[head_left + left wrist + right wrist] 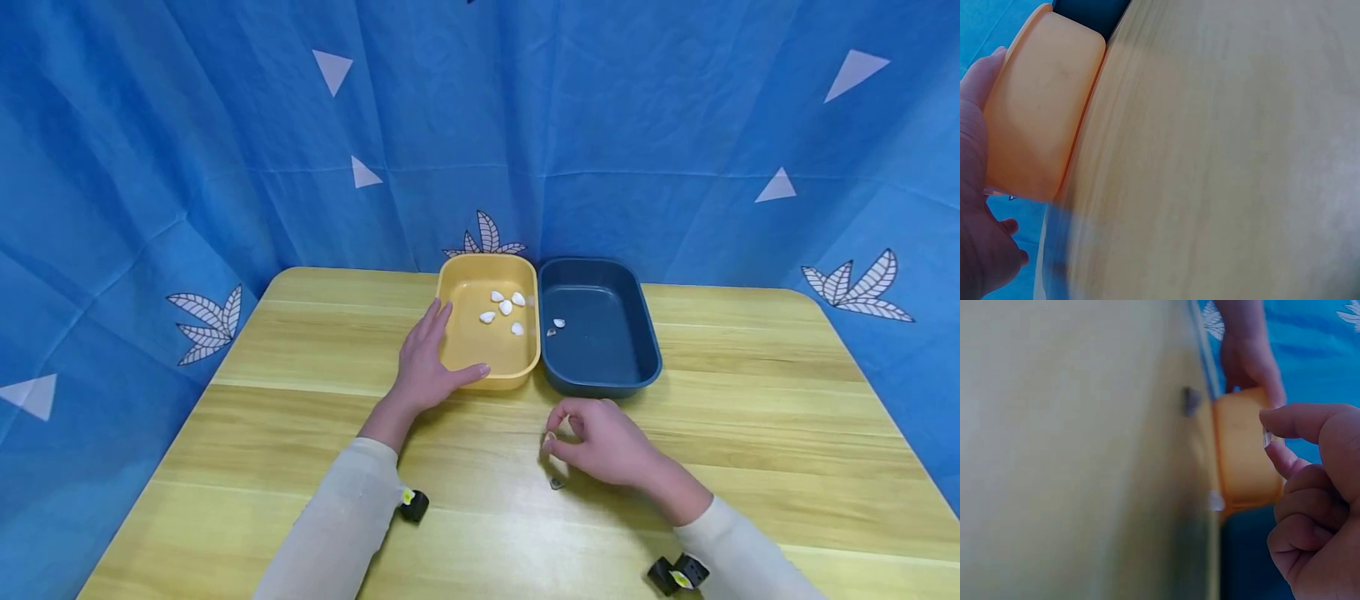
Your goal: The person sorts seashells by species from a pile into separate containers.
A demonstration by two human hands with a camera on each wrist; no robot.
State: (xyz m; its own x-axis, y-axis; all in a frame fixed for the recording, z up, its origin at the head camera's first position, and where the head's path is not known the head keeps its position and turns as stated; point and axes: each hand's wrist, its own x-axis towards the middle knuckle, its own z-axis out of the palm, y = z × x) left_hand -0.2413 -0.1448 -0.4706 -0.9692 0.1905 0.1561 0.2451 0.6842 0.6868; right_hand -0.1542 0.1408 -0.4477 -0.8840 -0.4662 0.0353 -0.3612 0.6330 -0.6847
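My left hand [427, 362] rests against the near-left corner of a yellow bin [468, 350], thumb over the front rim and fingers straight along the left side. Several small white shells [506, 307] lie inside that bin. Above the table, in front of the bins, my right hand [603, 442] pinches a small pale shell [1267, 437] between thumb and index finger, mostly hidden by the fingertips. On the wood just below it lies a small dark shell [556, 482]. Two small shell pieces [558, 322] sit at the left of the dark blue bin [600, 387].
The two bins stand side by side at the far edge of the wooden table [315, 417]. Behind them hangs a blue curtain [622, 100] with white triangles and leaf prints. Black wrist cameras [413, 506] are strapped at both pale sleeves.
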